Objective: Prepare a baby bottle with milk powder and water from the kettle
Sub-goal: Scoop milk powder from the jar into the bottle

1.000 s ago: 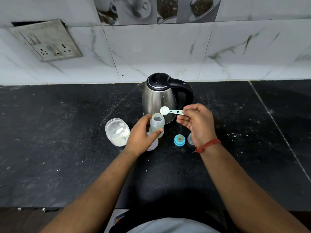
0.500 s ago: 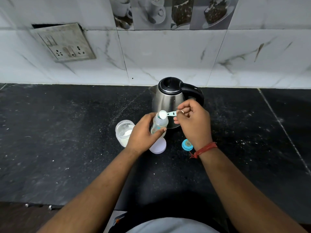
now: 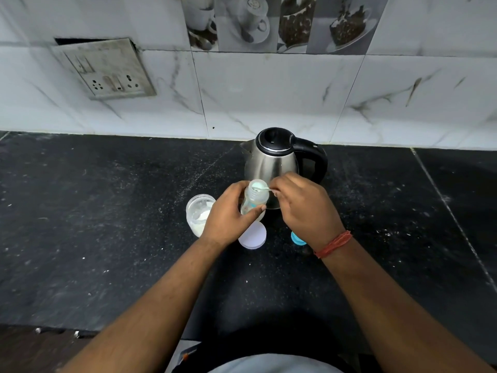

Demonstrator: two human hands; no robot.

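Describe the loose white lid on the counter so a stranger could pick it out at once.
Start at the steel kettle at the back of the black counter. Come toward the viewer past the bottle gripped by the left hand. The lid lies flat just below that hand: a plain white disc, unlike the blue cap to its right.

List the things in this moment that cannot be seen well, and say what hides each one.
- Blue bottle ring, head view: mostly behind the right hand.
- Scoop at the mouth of the baby bottle: too small and blurred to tell whether powder remains.
- Bottle's lower part: covered by the left hand.
- Kettle: lid shut, water level unseen.
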